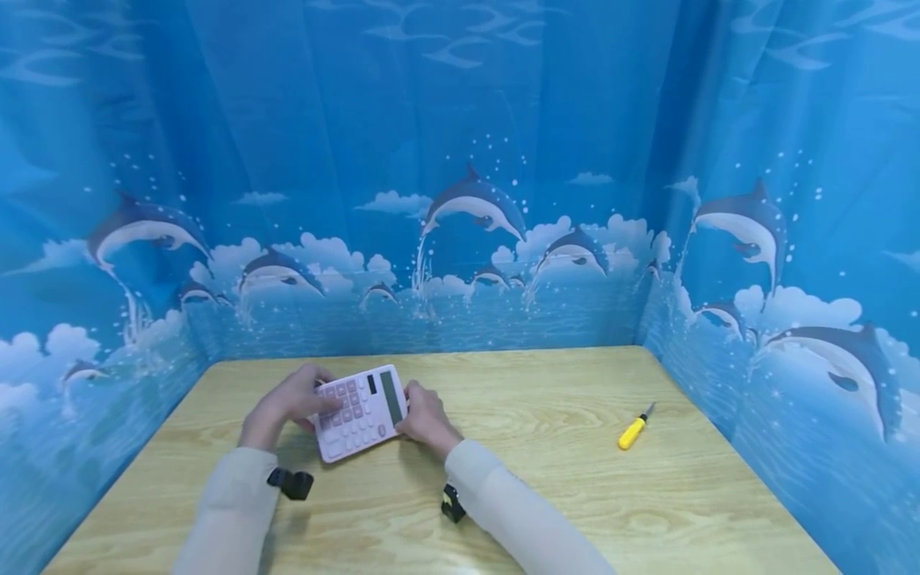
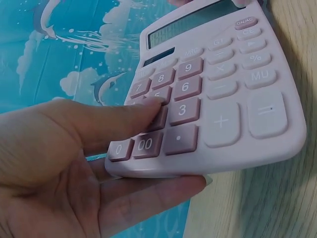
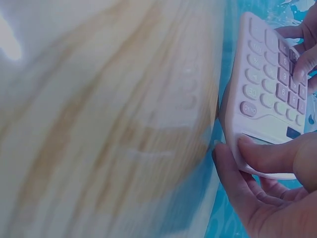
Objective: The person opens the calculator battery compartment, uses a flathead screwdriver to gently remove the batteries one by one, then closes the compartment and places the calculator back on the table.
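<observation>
A pink calculator (image 1: 362, 419) is held up between both hands over the left part of the table, turned sideways with its display to the right. My left hand (image 1: 293, 399) grips the keypad end. In the left wrist view its thumb (image 2: 133, 115) lies on the dark pink number keys, and its fingers pass beneath the body. At the display end my right hand (image 1: 429, 417) pinches the calculator. In the right wrist view the right thumb (image 3: 267, 156) overlaps the display's edge, with the other fingers behind the casing.
On the right side of the wooden table (image 1: 532, 479) lies a screwdriver (image 1: 634, 431) with a yellow handle, its tip pointing away. Blue curtains (image 1: 460, 120) printed with dolphins stand along the table's back and both sides. Each wrist carries a small black camera (image 1: 291, 483).
</observation>
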Available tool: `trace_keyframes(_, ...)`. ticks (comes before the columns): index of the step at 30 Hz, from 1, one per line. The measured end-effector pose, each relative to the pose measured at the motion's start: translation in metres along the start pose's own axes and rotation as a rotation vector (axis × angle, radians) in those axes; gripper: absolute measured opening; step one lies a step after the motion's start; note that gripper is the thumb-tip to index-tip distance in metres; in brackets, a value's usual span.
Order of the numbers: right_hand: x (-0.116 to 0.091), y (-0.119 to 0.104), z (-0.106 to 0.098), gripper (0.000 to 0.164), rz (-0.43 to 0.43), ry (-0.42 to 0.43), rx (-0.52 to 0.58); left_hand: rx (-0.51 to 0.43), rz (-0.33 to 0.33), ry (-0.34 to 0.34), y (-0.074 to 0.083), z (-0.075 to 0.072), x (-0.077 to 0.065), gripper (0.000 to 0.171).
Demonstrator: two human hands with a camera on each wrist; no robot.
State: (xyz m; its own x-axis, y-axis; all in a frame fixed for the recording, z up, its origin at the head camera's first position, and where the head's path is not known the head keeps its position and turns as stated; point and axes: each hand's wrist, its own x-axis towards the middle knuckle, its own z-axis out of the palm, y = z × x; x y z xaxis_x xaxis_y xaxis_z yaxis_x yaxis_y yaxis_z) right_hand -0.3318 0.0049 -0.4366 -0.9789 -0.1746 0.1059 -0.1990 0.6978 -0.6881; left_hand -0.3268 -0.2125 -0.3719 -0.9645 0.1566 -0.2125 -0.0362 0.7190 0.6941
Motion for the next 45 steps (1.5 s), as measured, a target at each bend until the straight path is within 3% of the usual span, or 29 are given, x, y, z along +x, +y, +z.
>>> trace_keyframes(13,0.001,0.002,-0.003,0.036,-0.027,0.010,-0.037,0.013,0.048,-0.020,0.006,0.002,-0.010,0.042)
trace_keyframes(21,0.003,0.004,-0.001,0.033,-0.022,0.007,-0.048,0.044,0.014,0.008,0.010,0.005,-0.010,0.039)
trace_keyframes(27,0.003,0.006,-0.002,0.029,-0.049,0.014,-0.073,0.046,0.024,0.034,0.012,0.007,-0.010,0.038)
trace_keyframes(34,0.005,0.007,-0.006,0.024,-0.072,0.016,-0.069,0.040,0.059,0.045,0.014,0.009,-0.008,0.049)
trace_keyframes(45,0.005,0.010,-0.010,0.016,-0.069,0.004,-0.042,0.103,0.109,0.125,0.025,0.016,-0.013,0.040)
